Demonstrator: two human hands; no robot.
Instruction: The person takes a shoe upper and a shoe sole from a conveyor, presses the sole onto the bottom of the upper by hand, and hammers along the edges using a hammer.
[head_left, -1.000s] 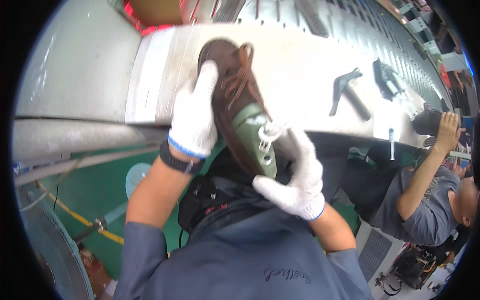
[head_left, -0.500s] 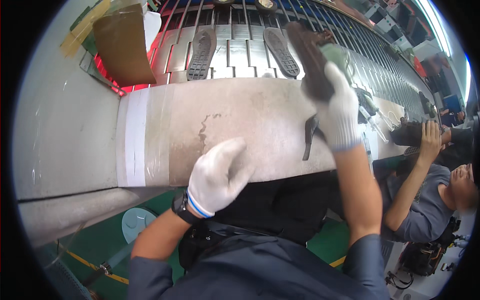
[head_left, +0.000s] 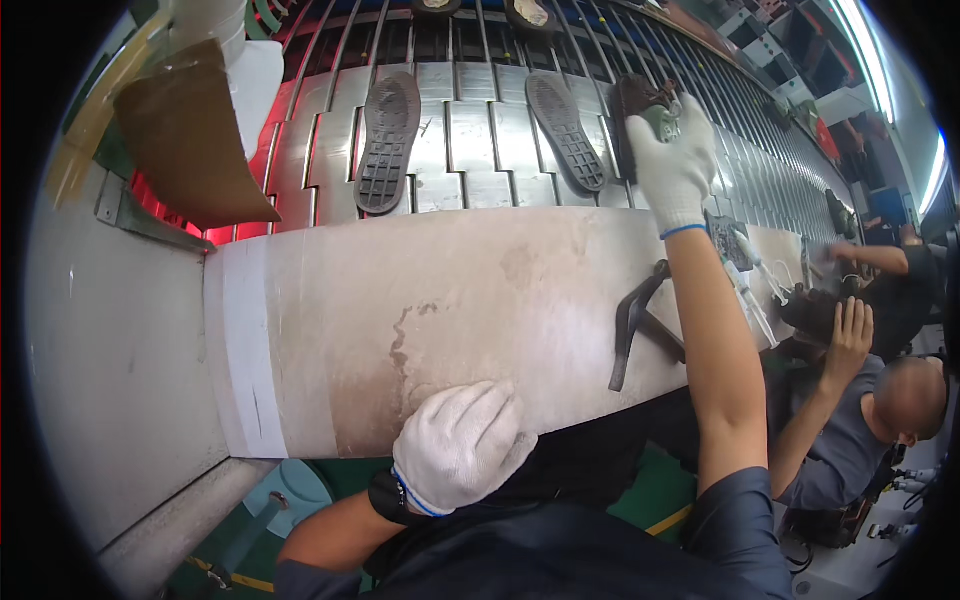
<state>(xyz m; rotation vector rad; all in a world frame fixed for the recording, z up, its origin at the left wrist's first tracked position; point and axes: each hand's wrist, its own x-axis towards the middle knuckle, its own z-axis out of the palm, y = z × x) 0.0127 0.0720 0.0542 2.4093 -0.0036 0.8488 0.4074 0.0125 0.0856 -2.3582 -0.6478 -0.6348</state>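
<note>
My right hand (head_left: 680, 165), in a white knit glove, reaches out over the slatted metal conveyor. It is closed on a dark brown shoe (head_left: 625, 125) with green at its opening; the glove hides part of the shoe. Left of it on the slats lie two dark shoe soles, tread up: one sole (head_left: 567, 135) close by, the other sole (head_left: 389, 145) farther left. My left hand (head_left: 465, 445), also gloved, rests near the front edge of the pale work board (head_left: 480, 300), fingers curled together with nothing visible in them. A black, bent tool (head_left: 628, 335) lies on the board beside my right forearm.
A brown cardboard flap (head_left: 195, 140) hangs at the far left above a red glow. White syringe-like tubes (head_left: 750, 300) lie right of my forearm. A co-worker (head_left: 850, 410) at the right holds a dark shoe (head_left: 812, 312). A blue stool (head_left: 290, 495) stands below the board.
My right hand has carried the brown shoe from above the board away onto the conveyor. My left hand has its fingers more curled. The view has shifted, and more of the black tool shows.
</note>
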